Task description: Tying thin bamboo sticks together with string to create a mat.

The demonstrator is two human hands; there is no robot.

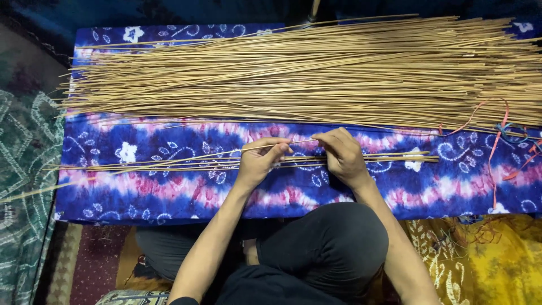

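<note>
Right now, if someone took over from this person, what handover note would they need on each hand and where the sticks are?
Left hand: pinching a single thin stick between thumb and fingers; the stick runs off to the left, over the cloth's edge.
Right hand: fingers curled down at the same stick's right end, close beside the left hand.
Small row of sticks: lying flat on the blue-and-pink patterned cloth, under both hands.
Big pile of sticks: spread across the far side of the cloth.
Orange strings: loose at the right.
Done: a few sticks lie apart from the pile. Left: the big pile.
</note>
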